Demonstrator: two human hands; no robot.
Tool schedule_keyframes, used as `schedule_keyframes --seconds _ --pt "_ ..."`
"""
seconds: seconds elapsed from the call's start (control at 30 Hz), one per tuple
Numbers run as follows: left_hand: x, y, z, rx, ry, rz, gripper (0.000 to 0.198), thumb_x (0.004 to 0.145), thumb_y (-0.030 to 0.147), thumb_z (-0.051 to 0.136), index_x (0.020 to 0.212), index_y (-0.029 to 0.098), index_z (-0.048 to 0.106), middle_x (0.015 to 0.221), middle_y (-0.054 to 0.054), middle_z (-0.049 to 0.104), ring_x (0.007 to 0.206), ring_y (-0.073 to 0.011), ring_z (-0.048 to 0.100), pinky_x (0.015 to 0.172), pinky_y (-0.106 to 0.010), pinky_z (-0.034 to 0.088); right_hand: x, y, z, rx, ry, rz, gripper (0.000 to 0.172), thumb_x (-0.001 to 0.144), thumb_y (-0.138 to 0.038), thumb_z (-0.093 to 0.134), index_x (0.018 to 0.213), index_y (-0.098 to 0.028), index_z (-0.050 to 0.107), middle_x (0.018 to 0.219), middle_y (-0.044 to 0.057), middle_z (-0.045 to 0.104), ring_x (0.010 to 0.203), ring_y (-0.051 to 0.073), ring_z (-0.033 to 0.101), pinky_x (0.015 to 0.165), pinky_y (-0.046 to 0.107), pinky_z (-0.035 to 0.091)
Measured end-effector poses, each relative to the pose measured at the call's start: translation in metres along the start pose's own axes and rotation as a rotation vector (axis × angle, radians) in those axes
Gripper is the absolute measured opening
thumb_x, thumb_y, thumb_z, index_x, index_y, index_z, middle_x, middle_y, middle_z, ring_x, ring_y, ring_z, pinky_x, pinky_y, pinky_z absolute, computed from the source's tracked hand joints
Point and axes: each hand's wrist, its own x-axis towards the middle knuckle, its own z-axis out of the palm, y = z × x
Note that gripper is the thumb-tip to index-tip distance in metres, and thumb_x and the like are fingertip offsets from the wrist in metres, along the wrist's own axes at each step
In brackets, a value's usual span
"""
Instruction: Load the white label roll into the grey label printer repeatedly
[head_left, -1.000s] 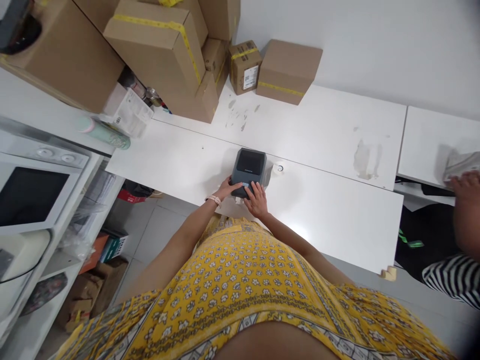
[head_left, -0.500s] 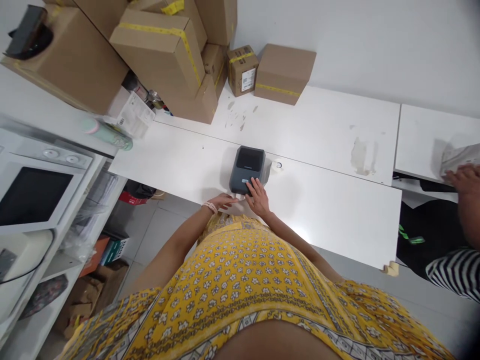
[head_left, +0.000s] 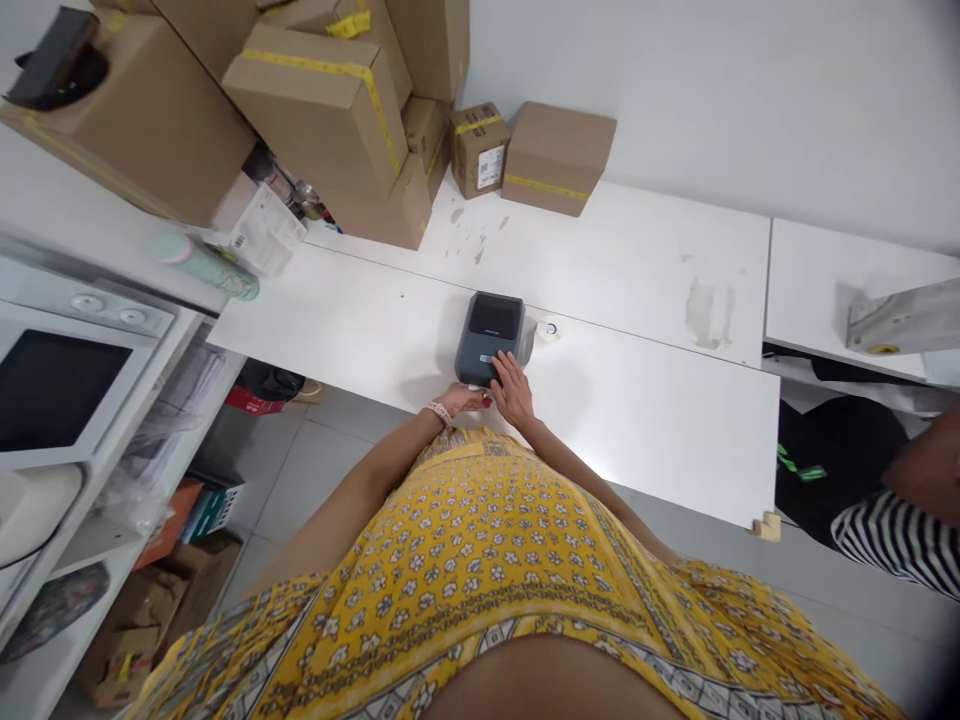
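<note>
A dark grey label printer (head_left: 489, 338) with a black window in its top stands on the white table (head_left: 660, 420). At its front edge a small piece of white label (head_left: 475, 387) shows. My left hand (head_left: 463, 400) is closed there, its fingers pinched at the label and partly hidden. My right hand (head_left: 514, 393) lies over the printer's front right corner, fingers stretched along the casing and thumb near the left fingertips. Just right of the printer sits a small white roll (head_left: 548, 330).
Cardboard boxes (head_left: 322, 110) are stacked at the back left, beside a smaller box (head_left: 480, 150) and a wide box (head_left: 559, 155). A green bottle (head_left: 210, 268) lies at the left, near a white microwave (head_left: 67, 370). At the right is another person's striped sleeve (head_left: 892, 535).
My left hand has moved right along the printer's front, closer to my right hand. The other person's hand has left the wrapped item at the right. The view has shifted slightly.
</note>
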Motion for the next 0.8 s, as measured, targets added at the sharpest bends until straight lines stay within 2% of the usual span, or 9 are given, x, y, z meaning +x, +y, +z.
schedule_keyframes --seconds 0.17,0.3,0.37,0.43,0.53,0.6,0.7,0.8 --pt "-0.005 0.005 -0.001 0.080 -0.005 -0.003 0.033 0.072 0.031 0.087 0.090 0.012 0.067 0.079 -0.011 0.076 0.083 -0.0209 0.075 0.093 -0.036 0.054 0.005 -0.009 -0.009 -0.102 -0.029 0.022 0.050 0.106 -0.039 0.035 0.151 -0.023 0.049 0.162 0.007 0.043 0.152 0.025 0.034 0.123 0.047 0.029" --pt "-0.011 0.001 -0.014 0.199 0.027 -0.074 0.030 0.071 0.032 0.086 0.088 0.014 0.069 0.087 -0.011 0.078 0.085 -0.0213 0.075 0.088 -0.035 0.054 0.010 -0.019 -0.017 -0.206 -0.055 0.017 0.046 0.105 -0.041 0.038 0.146 -0.025 0.055 0.160 0.008 0.045 0.148 0.028 0.039 0.123 0.051 0.025" --pt "-0.014 -0.003 -0.026 0.210 0.095 -0.100 0.031 0.068 0.025 0.086 0.092 0.016 0.069 0.094 -0.010 0.078 0.081 -0.0203 0.074 0.084 -0.034 0.055 0.016 -0.024 -0.019 -0.247 -0.048 0.009 0.043 0.105 -0.040 0.040 0.140 -0.024 0.059 0.160 0.010 0.045 0.150 0.030 0.036 0.124 0.056 0.019" --pt "-0.018 -0.004 -0.039 0.205 0.251 -0.081 0.033 0.067 0.020 0.084 0.096 0.016 0.069 0.095 -0.010 0.078 0.078 -0.0196 0.074 0.078 -0.033 0.055 0.023 -0.026 -0.019 -0.275 -0.041 -0.008 0.040 0.104 -0.039 0.041 0.132 -0.023 0.064 0.160 0.011 0.044 0.153 0.031 0.030 0.125 0.059 0.014" --pt "-0.017 0.006 -0.050 0.214 0.498 0.016 0.028 0.079 0.027 0.075 0.103 0.015 0.068 0.101 -0.013 0.076 0.082 -0.0193 0.074 0.075 -0.030 0.055 0.032 -0.025 -0.018 -0.281 -0.056 -0.024 0.035 0.103 -0.037 0.044 0.123 -0.022 0.068 0.161 0.012 0.043 0.156 0.032 0.023 0.125 0.060 0.011" --pt "-0.013 0.018 -0.048 0.219 0.567 0.102 0.027 0.090 0.034 0.061 0.111 0.016 0.067 0.113 -0.013 0.074 0.094 -0.0187 0.073 0.077 -0.028 0.054 0.031 -0.022 -0.018 -0.261 -0.068 -0.017 0.034 0.102 -0.039 0.047 0.124 -0.023 0.068 0.163 0.011 0.041 0.157 0.032 0.021 0.125 0.061 0.010" --pt "-0.007 0.040 -0.033 0.238 0.570 0.284 0.034 0.098 0.039 0.046 0.115 0.019 0.068 0.125 -0.011 0.071 0.111 -0.0195 0.068 0.084 -0.028 0.055 0.014 -0.018 -0.018 -0.190 -0.046 0.048 0.040 0.102 -0.043 0.047 0.137 -0.028 0.061 0.166 0.009 0.035 0.157 0.032 0.022 0.124 0.060 0.015" --pt "-0.008 0.054 -0.015 0.194 0.468 0.420 0.043 0.099 0.047 0.041 0.114 0.018 0.071 0.128 -0.011 0.071 0.118 -0.0229 0.066 0.093 -0.034 0.054 -0.008 -0.018 -0.021 -0.042 0.033 0.196 0.053 0.103 -0.049 0.042 0.151 -0.026 0.047 0.168 0.012 0.030 0.156 0.031 0.025 0.122 0.057 0.026"
